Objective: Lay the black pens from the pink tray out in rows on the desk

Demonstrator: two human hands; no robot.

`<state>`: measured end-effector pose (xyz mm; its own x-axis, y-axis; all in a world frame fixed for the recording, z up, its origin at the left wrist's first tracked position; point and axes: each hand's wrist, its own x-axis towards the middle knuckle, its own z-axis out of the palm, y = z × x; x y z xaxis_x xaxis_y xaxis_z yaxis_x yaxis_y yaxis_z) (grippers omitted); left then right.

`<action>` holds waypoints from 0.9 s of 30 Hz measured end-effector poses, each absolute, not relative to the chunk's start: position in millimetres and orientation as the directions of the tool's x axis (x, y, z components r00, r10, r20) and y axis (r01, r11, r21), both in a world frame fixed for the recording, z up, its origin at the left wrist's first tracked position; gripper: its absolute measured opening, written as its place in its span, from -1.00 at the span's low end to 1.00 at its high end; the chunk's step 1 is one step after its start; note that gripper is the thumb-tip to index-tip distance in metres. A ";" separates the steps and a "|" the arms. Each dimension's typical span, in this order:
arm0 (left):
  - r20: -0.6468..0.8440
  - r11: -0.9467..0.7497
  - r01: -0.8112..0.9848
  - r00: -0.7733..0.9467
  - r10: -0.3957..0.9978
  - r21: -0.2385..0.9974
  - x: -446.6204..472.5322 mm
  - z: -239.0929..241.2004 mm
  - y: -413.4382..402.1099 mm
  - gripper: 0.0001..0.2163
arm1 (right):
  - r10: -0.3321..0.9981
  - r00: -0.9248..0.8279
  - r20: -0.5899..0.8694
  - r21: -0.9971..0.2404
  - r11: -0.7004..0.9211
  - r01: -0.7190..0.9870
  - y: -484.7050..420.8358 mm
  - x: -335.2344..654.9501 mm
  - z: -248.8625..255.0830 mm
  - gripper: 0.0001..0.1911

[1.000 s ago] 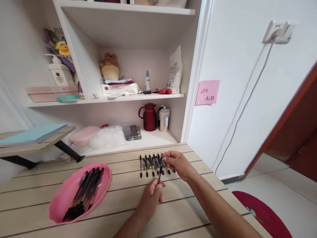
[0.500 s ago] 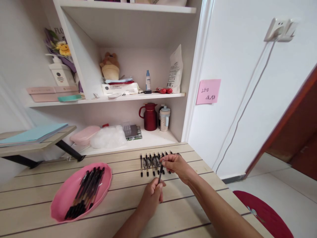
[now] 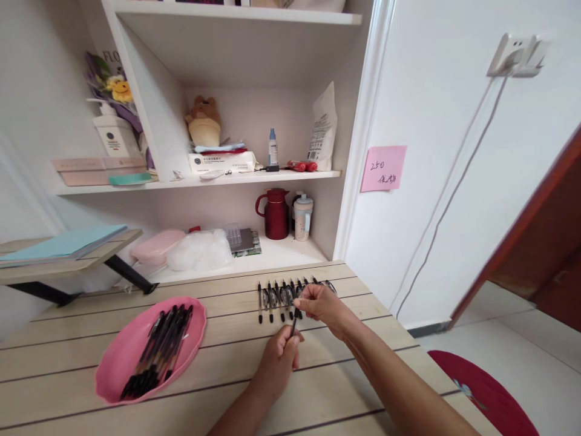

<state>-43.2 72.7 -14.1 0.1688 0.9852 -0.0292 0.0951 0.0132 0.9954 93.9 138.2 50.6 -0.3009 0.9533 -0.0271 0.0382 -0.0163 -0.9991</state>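
Note:
A dark pen (image 3: pixel 294 323) slants upward between my two hands. My left hand (image 3: pixel 280 353) is closed around its lower part, thumb on top. At the pen's upper end, my right hand (image 3: pixel 318 304) has thumb and fingers pinched together; exactly what the fingertips grip there is too small to make out. Just beyond, a row of black-ended pens (image 3: pixel 271 303) lies side by side on the table, with small dark see-through pieces between them. My right hand covers part of that row. To the left, a pink scalloped tray (image 3: pixel 196 339) holds a bundle of black pens (image 3: pixel 158 351).
The striped wooden table (image 3: pixel 218 387) meets a white shelf unit (image 3: pixel 290 254). On it stand a red jug (image 3: pixel 276 215), a pale cup (image 3: pixel 302 219) and a bag of white fluff (image 3: pixel 200 251). A small raised stand (image 3: pixel 122 242) with blue paper sits at left.
My right hand has shifted slightly down along the pen, by a small amount. My left hand keeps its hold, and the view has moved a little.

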 end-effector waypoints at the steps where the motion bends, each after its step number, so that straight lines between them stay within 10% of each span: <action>1: -0.026 0.011 0.087 0.171 0.985 0.996 -43.4 -14.4 73.1 -0.80 | 0.941 -0.337 -0.031 -0.999 -0.026 0.020 138.0 94.5 51.7 -0.75; 27: -0.041 0.033 0.049 0.177 0.983 0.998 -43.0 -11.1 72.9 -0.82 | 0.953 -0.300 -0.049 -0.997 -0.064 -0.040 142.6 93.6 44.3 -0.72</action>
